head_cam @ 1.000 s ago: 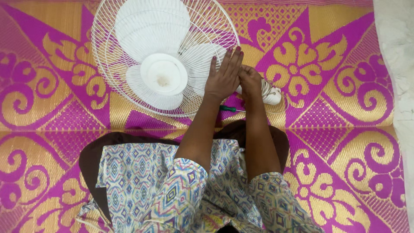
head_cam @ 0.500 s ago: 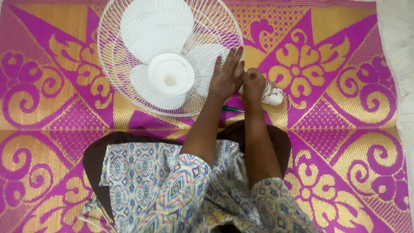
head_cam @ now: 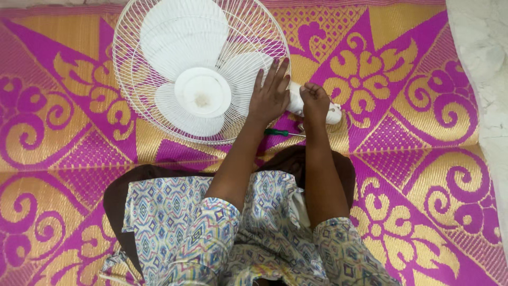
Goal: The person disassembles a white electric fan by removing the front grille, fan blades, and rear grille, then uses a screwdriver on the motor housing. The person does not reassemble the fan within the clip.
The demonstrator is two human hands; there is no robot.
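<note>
Fingers of the left hand (head_cam: 271, 97) lie flat and spread, released, pressing on the right rim of the round white wire fan cage (head_cam: 201, 69), while the right hand (head_cam: 316, 103) curls into a clenched grip on the white plastic motor housing (head_cam: 294, 103) behind that cage. That's the change: half a second ago the two hands were bunched together with the right knuckles tucked against the left palm; now the right hand sits a little apart and higher on the housing, with more white body showing between them. A coil of pale cord was visible by the housing's far end earlier; now the hand covers most of that spot and I cannot tell where it lies. The fan lies face-up on the pink and gold woven floor mat (head_cam: 413, 106), its white blades (head_cam: 182, 34) unmoved. A green-handled screwdriver (head_cam: 283, 132) rests on the mat just below both wrists, untouched. My read: the grip is being reset on the housing, the cage held steady.
</note>
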